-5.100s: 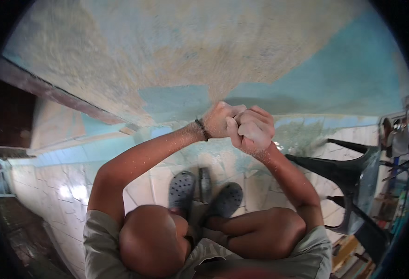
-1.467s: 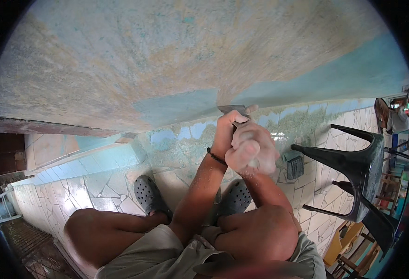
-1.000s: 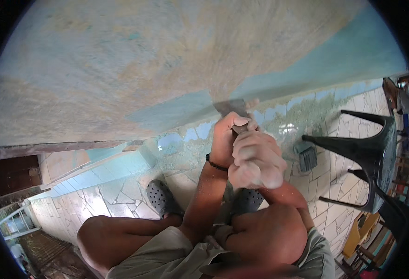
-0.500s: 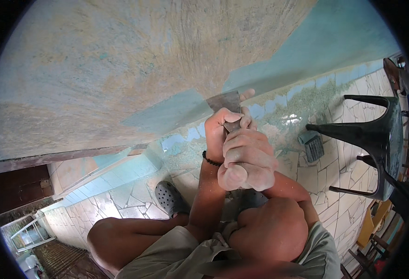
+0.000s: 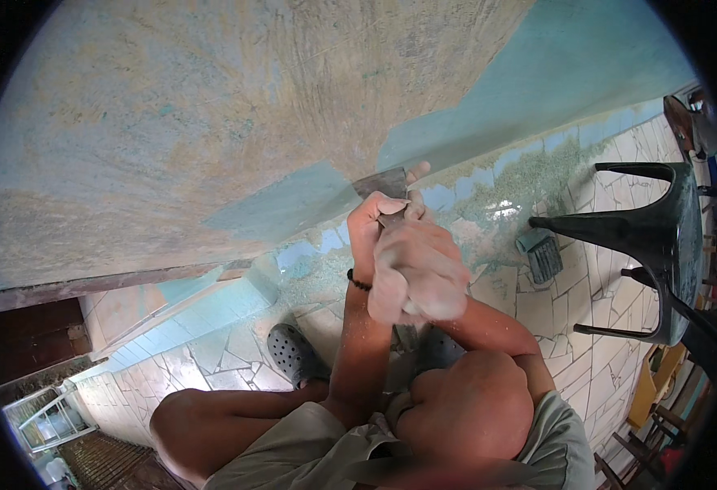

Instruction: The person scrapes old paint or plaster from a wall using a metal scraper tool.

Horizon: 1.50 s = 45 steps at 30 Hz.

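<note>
A wide-bladed scraper [image 5: 381, 181] lies with its flat metal blade against the wall [image 5: 211, 122], by the edge of a remaining patch of blue-green paint [image 5: 289, 198]. My left hand [image 5: 366, 231], with a black beaded bracelet [image 5: 358, 280] at the wrist, closes round the scraper just below the blade, thumb on top and a finger reaching past the blade's right side. Lower down, my right hand [image 5: 419, 273] is wrapped over the handle, pale with dust and somewhat smeared by motion. Most of the handle is hidden under my fingers.
Paint flakes [image 5: 509, 192] litter the stone-tiled floor [image 5: 489, 286] along the wall. A dark plastic stool [image 5: 660, 237] lies on its side at the right, with a small ridged block [image 5: 544, 260] by its leg. My grey clog [image 5: 293, 355] rests below the wall.
The whole view has shifted slightly left. Both hands stay on the scraper, the right one now blurred, and the blade keeps nearly the same place on the wall.
</note>
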Available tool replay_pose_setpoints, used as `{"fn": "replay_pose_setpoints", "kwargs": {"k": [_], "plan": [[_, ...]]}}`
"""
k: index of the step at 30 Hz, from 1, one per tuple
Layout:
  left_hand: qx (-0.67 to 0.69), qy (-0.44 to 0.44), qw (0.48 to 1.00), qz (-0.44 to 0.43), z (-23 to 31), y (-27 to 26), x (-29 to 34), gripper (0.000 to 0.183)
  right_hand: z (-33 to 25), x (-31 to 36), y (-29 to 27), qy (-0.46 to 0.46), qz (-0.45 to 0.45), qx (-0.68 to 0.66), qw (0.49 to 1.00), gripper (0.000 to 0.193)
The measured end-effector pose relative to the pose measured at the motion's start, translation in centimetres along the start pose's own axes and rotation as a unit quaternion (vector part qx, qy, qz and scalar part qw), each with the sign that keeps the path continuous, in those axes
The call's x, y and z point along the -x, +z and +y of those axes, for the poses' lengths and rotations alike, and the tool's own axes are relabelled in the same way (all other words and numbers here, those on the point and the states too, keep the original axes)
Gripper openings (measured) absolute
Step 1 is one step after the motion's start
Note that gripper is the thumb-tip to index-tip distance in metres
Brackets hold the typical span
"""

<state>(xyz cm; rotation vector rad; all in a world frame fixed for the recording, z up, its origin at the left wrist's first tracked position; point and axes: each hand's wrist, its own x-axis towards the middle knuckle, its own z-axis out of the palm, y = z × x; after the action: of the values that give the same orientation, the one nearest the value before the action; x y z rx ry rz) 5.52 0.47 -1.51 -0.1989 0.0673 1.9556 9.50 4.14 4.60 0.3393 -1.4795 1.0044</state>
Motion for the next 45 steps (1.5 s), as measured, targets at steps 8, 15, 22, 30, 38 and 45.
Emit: {"fn": "replay_pose_setpoints", "kwargs": {"k": [8, 15, 22, 30, 38, 45], "plan": [[-0.124, 0.073, 0.989, 0.024, 1.6, 1.9, 2.1, 0.063, -0.3, 1.3, 1.6, -0.033, 0.032, -0.050, 0.998, 0.024], [-0.148, 0.106, 0.983, 0.005, -0.6, 3.0, 1.1, 0.062, -0.6, 0.2, 0.6, -0.056, 0.118, -0.073, 0.989, 0.022], [-0.146, 0.103, 0.982, 0.061, -0.1, 3.0, 1.5, 0.060, -0.3, 0.9, 0.5, -0.020, 0.083, -0.062, 0.994, 0.030], [-0.147, 0.106, 0.983, -0.033, 0.6, 2.1, 1.4, 0.067, -0.6, 1.4, 0.9, -0.054, 0.068, -0.074, 0.993, 0.032], [-0.082, 0.079, 0.993, -0.022, 0.7, -1.2, 0.7, 0.064, 0.4, 2.2, -0.1, -0.030, -0.020, -0.036, 0.999, 0.028], [-0.140, 0.085, 0.987, -0.002, -0.6, 3.1, 0.5, 0.059, -0.5, 0.4, -1.5, -0.041, -0.023, -0.060, 0.997, 0.019]]}}
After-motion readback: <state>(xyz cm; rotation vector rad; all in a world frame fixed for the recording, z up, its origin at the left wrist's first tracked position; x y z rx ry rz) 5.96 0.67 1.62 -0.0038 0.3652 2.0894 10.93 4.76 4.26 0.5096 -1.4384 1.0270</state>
